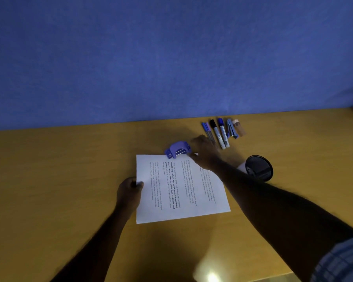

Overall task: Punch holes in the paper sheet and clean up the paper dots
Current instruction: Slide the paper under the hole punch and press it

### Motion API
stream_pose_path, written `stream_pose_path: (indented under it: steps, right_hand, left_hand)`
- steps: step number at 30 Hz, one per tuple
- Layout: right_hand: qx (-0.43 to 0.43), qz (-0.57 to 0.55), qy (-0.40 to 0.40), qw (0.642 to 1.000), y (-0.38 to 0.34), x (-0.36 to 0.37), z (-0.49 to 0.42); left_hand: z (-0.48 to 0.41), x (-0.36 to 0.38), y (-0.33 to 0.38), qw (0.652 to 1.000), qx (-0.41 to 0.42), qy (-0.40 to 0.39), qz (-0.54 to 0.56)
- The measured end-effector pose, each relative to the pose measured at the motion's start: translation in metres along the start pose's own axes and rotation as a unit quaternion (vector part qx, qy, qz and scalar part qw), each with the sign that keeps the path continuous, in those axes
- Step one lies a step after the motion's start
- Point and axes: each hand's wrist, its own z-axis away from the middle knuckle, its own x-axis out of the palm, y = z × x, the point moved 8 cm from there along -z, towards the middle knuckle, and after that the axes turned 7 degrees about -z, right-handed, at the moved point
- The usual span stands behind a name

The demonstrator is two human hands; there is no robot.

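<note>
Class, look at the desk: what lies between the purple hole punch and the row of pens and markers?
In the head view, the person's right hand lies between them, resting at the hole punch beside the paper sheet's far edge. The markers sit just beyond it.

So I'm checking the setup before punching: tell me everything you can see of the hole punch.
The hole punch is small, blue-purple, seemingly plastic, with a rounded lever and metal rods beneath. It sits on the wooden table at the paper sheet's far edge. The right hand is at its right side; contact is unclear.
</note>
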Motion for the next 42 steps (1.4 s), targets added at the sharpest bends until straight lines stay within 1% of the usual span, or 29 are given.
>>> stream_pose_path:
  steps: [2, 4, 7, 10, 14, 18, 20, 30, 31, 33, 36, 38, 40, 42]
  right_hand:
    - [-0.057, -0.027, 0.003, 0.998, -0.02, -0.005, -0.008]
    - [-0.095, -0.029, -0.04, 0.994, -0.037, -0.003, -0.02]
    - [-0.126, 0.0, -0.113, 0.985, -0.051, 0.008, -0.032]
    - [-0.131, -0.008, -0.143, 0.981, -0.056, 0.015, -0.035]
    - [-0.123, -0.015, -0.122, 0.985, -0.051, 0.015, -0.037]
    - [-0.074, -0.01, -0.067, 0.995, -0.043, 0.013, -0.04]
    - [-0.05, -0.017, -0.053, 0.997, -0.038, 0.012, -0.042]
    - [-0.031, -0.056, -0.057, 0.996, -0.031, 0.016, -0.042]
    - [-0.026, -0.07, -0.046, 0.996, -0.03, 0.013, -0.039]
    - [-0.011, -0.098, 0.008, 0.995, -0.026, -0.001, -0.03]
    - [0.026, -0.141, 0.123, 0.982, -0.019, -0.027, 0.0]
    - [0.061, -0.171, 0.168, 0.969, -0.015, -0.03, 0.032]
    - [0.12, -0.218, 0.159, 0.955, -0.008, -0.015, 0.069]
    - [0.18, -0.271, 0.122, 0.938, -0.005, 0.008, 0.109]
  left_hand:
    - [-0.001, 0.0, 0.0, 1.0, 0.001, 0.0, 0.0]
    - [-0.002, 0.001, -0.001, 1.0, -0.003, 0.003, 0.004]
    - [-0.003, 0.002, -0.005, 1.0, -0.007, 0.011, 0.003]
    - [-0.001, 0.006, -0.008, 1.0, -0.015, 0.01, 0.006]
    - [0.003, 0.01, -0.006, 1.0, -0.018, 0.011, 0.017]
    - [0.004, 0.01, -0.005, 1.0, -0.021, 0.012, 0.018]
    - [0.004, 0.009, -0.004, 1.0, -0.014, 0.011, 0.012]
    - [0.004, 0.008, -0.004, 1.0, -0.015, 0.007, 0.005]
    - [0.004, 0.007, -0.004, 1.0, -0.018, 0.007, 0.004]
    - [0.006, 0.003, -0.005, 1.0, -0.025, 0.01, 0.007]
    - [0.012, -0.002, -0.011, 0.999, -0.034, 0.007, 0.014]
    - [0.017, -0.005, -0.015, 0.999, -0.038, 0.003, 0.029]
    - [0.023, -0.007, -0.018, 0.998, -0.037, -0.005, 0.048]
    - [0.029, -0.009, -0.021, 0.997, -0.042, -0.018, 0.068]
